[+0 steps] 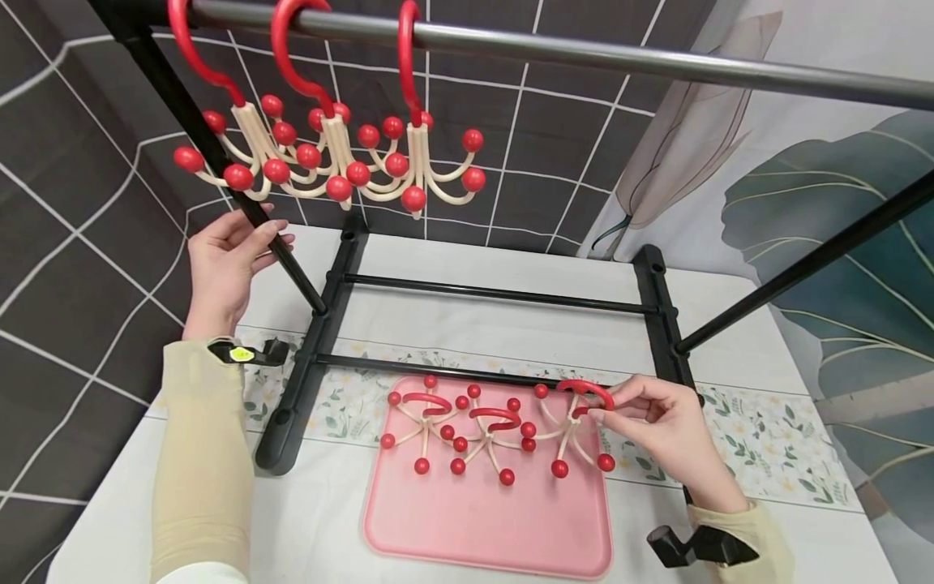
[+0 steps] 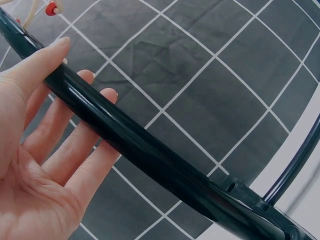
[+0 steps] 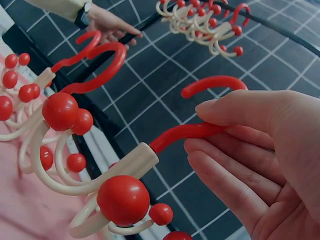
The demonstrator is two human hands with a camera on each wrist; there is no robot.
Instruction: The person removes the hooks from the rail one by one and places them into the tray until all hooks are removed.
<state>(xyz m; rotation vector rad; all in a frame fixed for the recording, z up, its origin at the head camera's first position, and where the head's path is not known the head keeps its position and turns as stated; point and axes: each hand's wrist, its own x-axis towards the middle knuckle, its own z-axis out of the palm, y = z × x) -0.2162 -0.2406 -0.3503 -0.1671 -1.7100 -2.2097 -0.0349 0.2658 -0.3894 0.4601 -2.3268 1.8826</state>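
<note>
My left hand holds the rack's slanting black post, its thumb in front and its fingers loosely behind. In the right wrist view my right hand pinches the red hook of a claw hanger between thumb and fingers. That hanger has a cream stem and curved arms tipped with red balls. It is over the right side of the pink tray; whether it touches the tray I cannot tell. Two matching hangers, a middle one and a left one, stand on the tray, hooks upward.
Three like hangers hang by red hooks from the rack's grey top bar, toward its left end. Black feet and two crossbars stand on the white table. Behind are a dark tiled backdrop and a leaf-patterned curtain.
</note>
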